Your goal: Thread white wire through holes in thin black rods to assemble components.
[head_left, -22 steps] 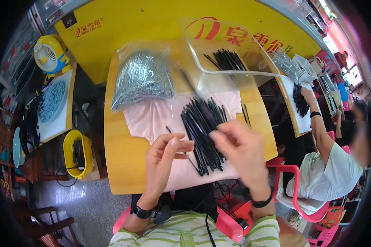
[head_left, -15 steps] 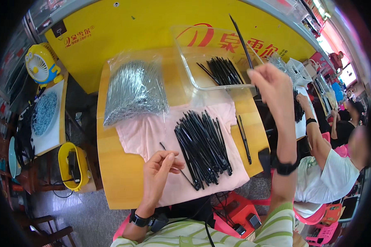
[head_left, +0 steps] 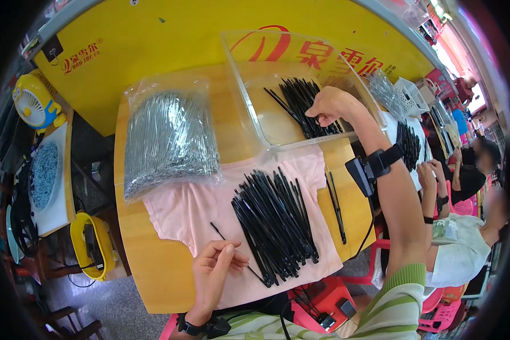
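Far left: a yellow fan (head_left: 33,105) and a yellow basket (head_left: 89,246) beside the wooden table (head_left: 147,266). Next, a clear bag of silvery pins (head_left: 170,139). Left hand (head_left: 215,272), fingers pinched on a thin black stick (head_left: 235,249), over the pink cloth (head_left: 181,212). Centre: a heap of black sticks (head_left: 275,224) on that cloth. Right hand (head_left: 331,105), fingers curled loosely, touching black sticks inside the clear plastic bin (head_left: 249,107); grip there impossible to tell.
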The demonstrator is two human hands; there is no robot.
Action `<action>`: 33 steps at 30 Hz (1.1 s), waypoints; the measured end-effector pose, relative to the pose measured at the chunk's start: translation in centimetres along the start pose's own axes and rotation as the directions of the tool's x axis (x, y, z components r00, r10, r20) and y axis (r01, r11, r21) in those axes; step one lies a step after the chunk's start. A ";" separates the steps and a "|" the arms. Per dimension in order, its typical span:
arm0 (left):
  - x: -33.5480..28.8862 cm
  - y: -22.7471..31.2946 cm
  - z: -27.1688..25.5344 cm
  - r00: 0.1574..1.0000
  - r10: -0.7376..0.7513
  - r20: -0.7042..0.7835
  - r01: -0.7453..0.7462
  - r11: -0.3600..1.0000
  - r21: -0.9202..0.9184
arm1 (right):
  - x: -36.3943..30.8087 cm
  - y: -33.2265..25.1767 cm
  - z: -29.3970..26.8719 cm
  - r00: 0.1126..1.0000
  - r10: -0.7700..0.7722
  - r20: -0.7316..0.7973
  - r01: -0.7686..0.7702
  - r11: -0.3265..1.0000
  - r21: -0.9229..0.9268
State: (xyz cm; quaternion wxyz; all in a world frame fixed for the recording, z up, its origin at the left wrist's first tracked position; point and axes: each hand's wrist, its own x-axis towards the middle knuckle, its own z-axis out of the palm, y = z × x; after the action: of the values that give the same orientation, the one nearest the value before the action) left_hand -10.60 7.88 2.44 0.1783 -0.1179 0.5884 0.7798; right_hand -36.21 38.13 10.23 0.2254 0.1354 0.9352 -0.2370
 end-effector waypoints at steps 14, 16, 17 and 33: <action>-0.4 0.1 0.0 1.000 -0.016 0.002 0.016 1.000 -0.002 | 0.4 0.5 1.3 0.996 -0.001 0.093 0.006 0.999 -0.054; -0.2 -0.2 -0.1 0.999 -0.023 0.038 0.022 1.000 0.007 | 0.0 0.7 -0.1 0.862 -0.477 0.175 0.451 0.560 -0.695; -0.2 -0.1 0.0 0.998 -0.045 0.044 0.045 0.999 0.011 | -0.1 1.6 -0.8 0.948 -0.275 -0.161 0.205 0.914 -0.351; -0.1 -0.6 -0.4 0.984 0.171 0.052 -0.175 0.981 0.078 | -25.5 2.3 17.6 0.768 -0.491 -0.411 0.533 0.846 -0.015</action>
State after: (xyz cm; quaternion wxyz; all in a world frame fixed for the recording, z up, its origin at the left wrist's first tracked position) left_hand -10.25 7.63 1.79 0.1275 -0.0414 0.6238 0.7700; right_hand -7.15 27.53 7.92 -0.0506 -0.0681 0.9489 -0.3041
